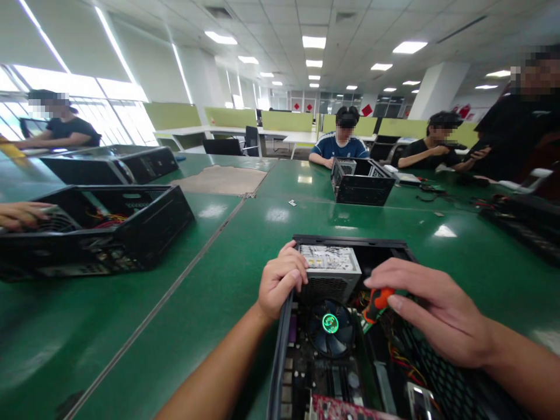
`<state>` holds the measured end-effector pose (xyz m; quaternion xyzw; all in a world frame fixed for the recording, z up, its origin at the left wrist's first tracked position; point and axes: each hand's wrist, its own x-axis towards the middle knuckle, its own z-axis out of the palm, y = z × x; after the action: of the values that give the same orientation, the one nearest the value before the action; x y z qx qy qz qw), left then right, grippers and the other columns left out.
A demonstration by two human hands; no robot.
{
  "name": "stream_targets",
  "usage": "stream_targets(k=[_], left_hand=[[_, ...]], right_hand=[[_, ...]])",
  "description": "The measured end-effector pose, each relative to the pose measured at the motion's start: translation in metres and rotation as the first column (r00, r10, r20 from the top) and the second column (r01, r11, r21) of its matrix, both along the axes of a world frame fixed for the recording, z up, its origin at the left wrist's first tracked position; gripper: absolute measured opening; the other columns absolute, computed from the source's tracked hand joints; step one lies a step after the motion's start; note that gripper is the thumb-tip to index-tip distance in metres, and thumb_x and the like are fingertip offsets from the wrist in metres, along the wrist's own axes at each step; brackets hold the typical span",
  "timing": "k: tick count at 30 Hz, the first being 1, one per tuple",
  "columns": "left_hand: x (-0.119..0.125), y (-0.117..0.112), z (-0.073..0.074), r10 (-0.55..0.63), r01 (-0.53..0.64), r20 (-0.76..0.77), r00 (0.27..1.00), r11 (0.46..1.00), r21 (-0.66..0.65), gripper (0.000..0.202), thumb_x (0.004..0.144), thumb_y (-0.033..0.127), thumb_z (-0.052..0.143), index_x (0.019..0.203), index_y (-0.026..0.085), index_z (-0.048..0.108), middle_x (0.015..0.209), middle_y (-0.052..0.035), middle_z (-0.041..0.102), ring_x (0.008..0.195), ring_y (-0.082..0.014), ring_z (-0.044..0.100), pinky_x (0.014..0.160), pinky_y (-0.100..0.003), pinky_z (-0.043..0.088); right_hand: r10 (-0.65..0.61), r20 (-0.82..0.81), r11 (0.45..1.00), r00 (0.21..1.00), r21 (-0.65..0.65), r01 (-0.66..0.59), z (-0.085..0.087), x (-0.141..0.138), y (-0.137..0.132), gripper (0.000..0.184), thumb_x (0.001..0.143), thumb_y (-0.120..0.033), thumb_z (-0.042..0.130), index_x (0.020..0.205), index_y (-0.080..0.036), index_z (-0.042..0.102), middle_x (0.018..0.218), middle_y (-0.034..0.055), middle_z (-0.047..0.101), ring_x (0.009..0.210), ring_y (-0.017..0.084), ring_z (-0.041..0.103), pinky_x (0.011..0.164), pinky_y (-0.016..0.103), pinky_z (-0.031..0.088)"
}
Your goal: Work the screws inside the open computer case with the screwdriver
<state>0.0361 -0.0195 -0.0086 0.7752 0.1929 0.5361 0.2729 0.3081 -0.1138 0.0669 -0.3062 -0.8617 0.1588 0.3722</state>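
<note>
An open black computer case lies in front of me on the green table. Inside it are a grey power supply, a black cooler fan with a green centre, and a motherboard. My left hand is curled over the case's left wall, fingers against the power supply. My right hand reaches in from the right and is closed around an orange-and-black screwdriver handle beside the power supply. The screwdriver's tip is hidden.
Another open black case lies at the left with someone's hand in it. A third case stands across the table before a seated person. A cardboard sheet, cables and other seated people lie beyond.
</note>
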Motion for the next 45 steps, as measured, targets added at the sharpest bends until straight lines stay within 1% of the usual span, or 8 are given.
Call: stream_targets(k=[2,5,9,15,26,37,43,45], left_hand=[[0.000,0.000,0.000,-0.002,0.002,0.003,1.000,1.000,0.000,0.057,0.098,0.045,0.043,0.048,0.020,0.054,0.058,-0.0035,0.066,0.077,-0.0198,0.062,0.116,-0.048,0.033],[0.001,0.001,0.000,-0.002,0.002,0.012,1.000,1.000,0.007,0.055,0.098,0.043,0.045,0.048,0.020,0.055,0.059,-0.0034,0.065,0.077,-0.0200,0.062,0.116,-0.048,0.033],[0.001,0.001,0.000,-0.017,0.017,0.021,1.000,1.000,0.014,0.053,0.098,0.038,0.045,0.049,0.020,0.055,0.059,-0.0031,0.065,0.077,-0.0202,0.062,0.116,-0.049,0.033],[0.000,0.002,-0.003,-0.001,0.001,0.008,1.000,1.000,0.027,0.054,0.098,0.039,0.043,0.049,0.021,0.053,0.059,-0.0032,0.065,0.077,-0.0207,0.062,0.116,-0.050,0.033],[0.000,0.003,-0.004,-0.006,0.006,0.014,1.000,1.000,0.029,0.053,0.099,0.038,0.043,0.049,0.020,0.053,0.060,-0.0031,0.065,0.078,-0.0201,0.062,0.116,-0.049,0.033],[0.000,0.002,-0.001,-0.007,0.007,0.015,1.000,0.999,0.033,0.054,0.099,0.039,0.043,0.050,0.020,0.054,0.059,-0.0032,0.065,0.077,-0.0201,0.062,0.115,-0.048,0.033],[0.001,0.002,-0.001,-0.018,0.017,0.028,0.999,0.999,0.033,0.054,0.099,0.038,0.044,0.050,0.020,0.054,0.059,-0.0033,0.065,0.077,-0.0201,0.062,0.115,-0.049,0.033],[0.001,0.002,-0.001,-0.010,0.009,0.023,1.000,0.999,0.030,0.054,0.099,0.040,0.043,0.049,0.020,0.053,0.059,-0.0033,0.065,0.077,-0.0202,0.062,0.115,-0.049,0.034]], right_hand=[[-0.033,-0.009,0.999,0.999,0.028,0.033,-0.007,0.004,-0.003,0.034,0.095,-0.010,0.050,0.122,-0.023,0.065,0.104,0.0082,0.071,0.092,0.021,0.069,0.077,0.032,0.056],[-0.003,0.001,1.000,1.000,0.014,0.003,-0.011,0.004,-0.004,0.035,0.094,-0.009,0.050,0.124,-0.022,0.064,0.104,0.0085,0.070,0.092,0.020,0.068,0.078,0.033,0.055],[0.054,0.012,0.998,0.998,-0.045,-0.053,-0.011,0.001,-0.003,0.036,0.095,-0.008,0.050,0.127,-0.021,0.061,0.106,0.0088,0.069,0.094,0.019,0.066,0.080,0.033,0.054],[0.029,-0.024,0.998,0.999,-0.055,-0.030,-0.013,0.002,-0.002,0.033,0.096,-0.011,0.051,0.125,-0.021,0.063,0.107,0.0087,0.069,0.098,0.020,0.065,0.084,0.036,0.054],[0.070,-0.005,0.995,0.998,-0.077,-0.070,-0.012,-0.001,-0.002,0.034,0.097,-0.010,0.050,0.127,-0.019,0.061,0.105,0.0089,0.068,0.096,0.019,0.064,0.082,0.035,0.053],[0.091,0.041,0.996,0.995,-0.025,-0.090,-0.018,-0.003,0.003,0.033,0.090,-0.016,0.071,0.122,-0.022,0.062,0.097,0.0047,0.068,0.084,0.015,0.064,0.074,0.028,0.052],[-0.004,0.076,0.998,0.997,-0.060,0.008,-0.015,0.001,-0.002,0.041,0.096,-0.017,0.058,0.135,-0.026,0.051,0.117,0.0066,0.069,0.104,0.018,0.066,0.092,0.031,0.052],[-0.016,0.074,0.995,0.997,-0.099,0.023,-0.015,0.002,-0.002,0.038,0.098,-0.018,0.055,0.134,-0.027,0.051,0.120,0.0052,0.069,0.108,0.018,0.066,0.095,0.030,0.052]])
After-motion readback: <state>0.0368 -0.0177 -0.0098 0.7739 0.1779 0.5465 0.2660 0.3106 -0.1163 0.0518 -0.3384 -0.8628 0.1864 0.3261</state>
